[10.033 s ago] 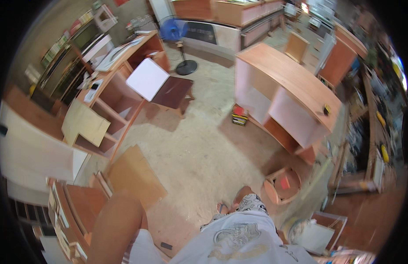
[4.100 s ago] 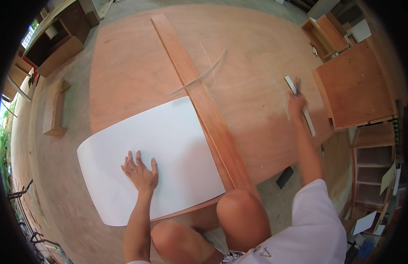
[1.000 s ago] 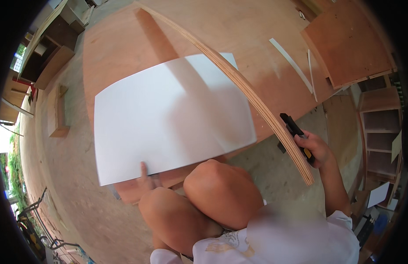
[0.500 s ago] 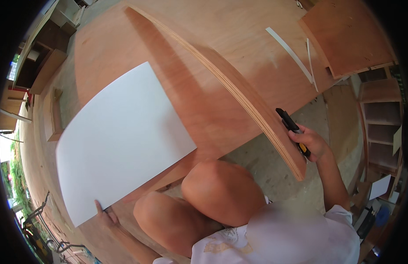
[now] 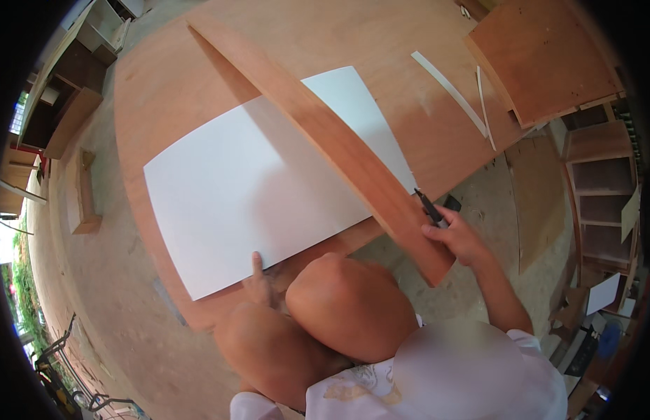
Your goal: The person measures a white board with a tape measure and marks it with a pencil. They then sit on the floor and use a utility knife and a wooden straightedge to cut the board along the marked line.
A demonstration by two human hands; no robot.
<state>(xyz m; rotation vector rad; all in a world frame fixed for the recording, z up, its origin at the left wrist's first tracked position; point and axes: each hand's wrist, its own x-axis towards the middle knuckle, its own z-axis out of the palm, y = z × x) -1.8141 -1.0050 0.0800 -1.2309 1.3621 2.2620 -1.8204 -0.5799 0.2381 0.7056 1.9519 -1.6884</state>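
My right hand (image 5: pixel 454 238) grips the near end of a long wooden plank (image 5: pixel 332 147) together with a black utility knife (image 5: pixel 430 206). The plank runs diagonally up to the far left, crossing over a large white sheet (image 5: pixel 220 196); whether they touch I cannot tell. That sheet lies on a broad plywood board (image 5: pixel 150 105). My left hand (image 5: pixel 262 280), just left of my knees, pinches the sheet's near edge, thumb on top and the other fingers partly hidden below.
Thin white strips (image 5: pixel 447 91) lie beside a square wooden panel (image 5: pixel 549 56) at upper right. Open shelving (image 5: pixel 602 182) and a brown sheet (image 5: pixel 538 217) are to the right. A wooden block (image 5: pixel 83 196) rests on the concrete floor (image 5: pixel 129 280); cabinets (image 5: pixel 76 84) stand at upper left.
Compared with half a second ago, the white sheet and my left hand have moved right, bringing the sheet beneath the plank. The plank has tilted to show its wide face; the knife stays in my right hand.
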